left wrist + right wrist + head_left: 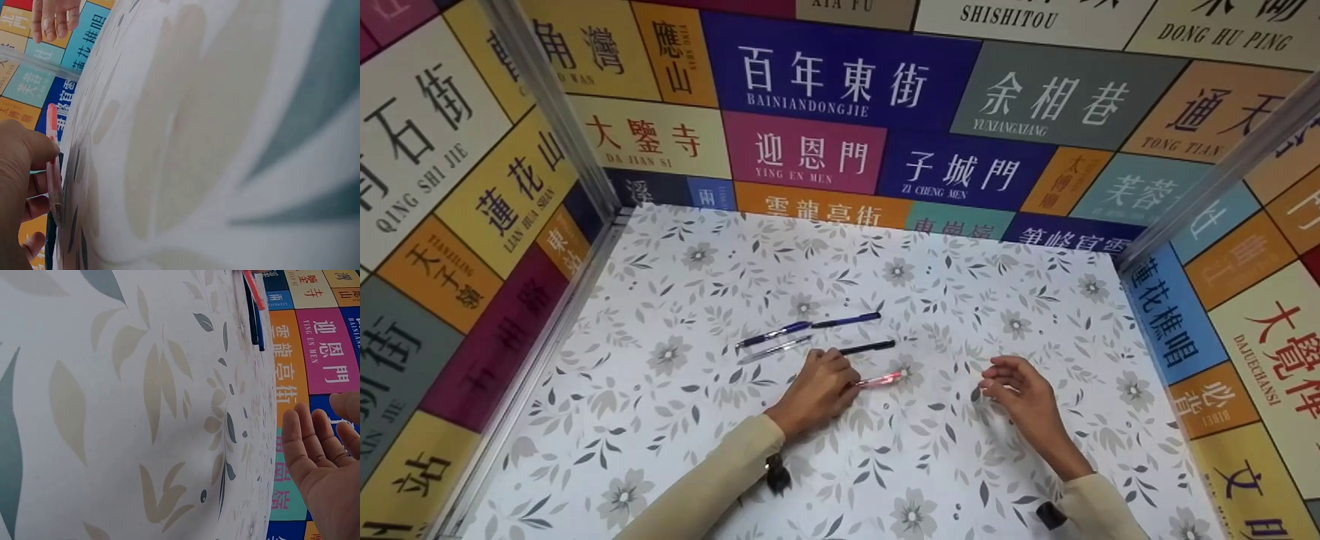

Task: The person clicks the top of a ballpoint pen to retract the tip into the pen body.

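Observation:
My left hand is low over the patterned tabletop, pinching a pink-red pen between thumb and fingers. In the left wrist view the thumb lies across that clear-barrelled pen. Just beyond the hand is a black pen, its near end hidden by the fingers. Farther back lie two dark blue pens, nearly end to end, and a clear pen. Off to the right, my right hand holds nothing, its fingers loosely bent; in the right wrist view its palm shows.
A white tabletop with grey leaves and flowers lies under the hands. Panels of coloured street-name signs rise at the back and both sides. Metal posts stand at the corners.

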A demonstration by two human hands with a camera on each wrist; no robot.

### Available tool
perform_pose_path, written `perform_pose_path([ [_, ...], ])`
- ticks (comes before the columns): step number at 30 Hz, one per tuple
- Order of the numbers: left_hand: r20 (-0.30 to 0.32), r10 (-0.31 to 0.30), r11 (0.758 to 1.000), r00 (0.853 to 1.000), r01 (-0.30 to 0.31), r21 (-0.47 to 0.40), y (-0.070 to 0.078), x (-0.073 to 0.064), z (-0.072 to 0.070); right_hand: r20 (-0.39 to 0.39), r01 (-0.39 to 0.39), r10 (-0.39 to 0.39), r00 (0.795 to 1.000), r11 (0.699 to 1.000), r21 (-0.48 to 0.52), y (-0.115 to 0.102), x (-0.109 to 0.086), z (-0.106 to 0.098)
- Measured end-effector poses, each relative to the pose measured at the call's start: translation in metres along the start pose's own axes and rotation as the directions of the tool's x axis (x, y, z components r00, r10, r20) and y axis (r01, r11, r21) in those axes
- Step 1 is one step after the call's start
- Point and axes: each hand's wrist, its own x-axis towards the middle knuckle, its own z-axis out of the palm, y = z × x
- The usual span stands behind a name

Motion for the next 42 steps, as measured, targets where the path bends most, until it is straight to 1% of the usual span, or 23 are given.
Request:
perform_pose_path([
  [4, -0.009, 0.013, 1.000, 1.000, -0.013, 0.018, -0.003, -0.001, 0.002, 0.001, -0.011, 0.011, 1.000, 1.000, 0.007, 0.001, 0.000, 0.000],
  [11, 0.022, 0.005, 0.999, 1.000, -0.006, 0.036, -0.006, -0.003, 0.003, 0.002, -0.016, 0.016, 1.000, 1.000, 0.006, 0.002, 0.000, 0.000],
  [20, 0.029, -0.002, 0.998, 1.000, 0.000, 0.056, -0.006, -0.001, 0.003, -0.002, -0.018, 0.018, 1.000, 1.000, -0.010, 0.003, -0.002, 0.001],
  [31, -0.006, 0.010, 0.998, 1.000, -0.009, 0.061, -0.003, 0.003, -0.005, 0.016, -0.006, 0.006, 1.000, 0.999, -0.035, 0.004, -0.005, -0.001],
  [35, -0.022, 0.017, 0.999, 1.000, -0.016, 0.027, -0.004, 0.006, -0.006, 0.013, -0.007, 0.008, 1.000, 0.999, -0.035, 0.005, -0.005, 0.000],
  [39, -0.001, -0.011, 0.999, 1.000, 0.011, -0.031, -0.005, 0.012, -0.009, 0.009, -0.009, 0.009, 1.000, 1.000, -0.029, 0.007, -0.005, 0.000],
  [42, 0.006, -0.026, 0.998, 1.000, 0.026, -0.049, -0.006, 0.018, -0.011, 0.005, -0.019, 0.019, 1.000, 0.999, -0.031, 0.008, -0.005, 0.002],
])
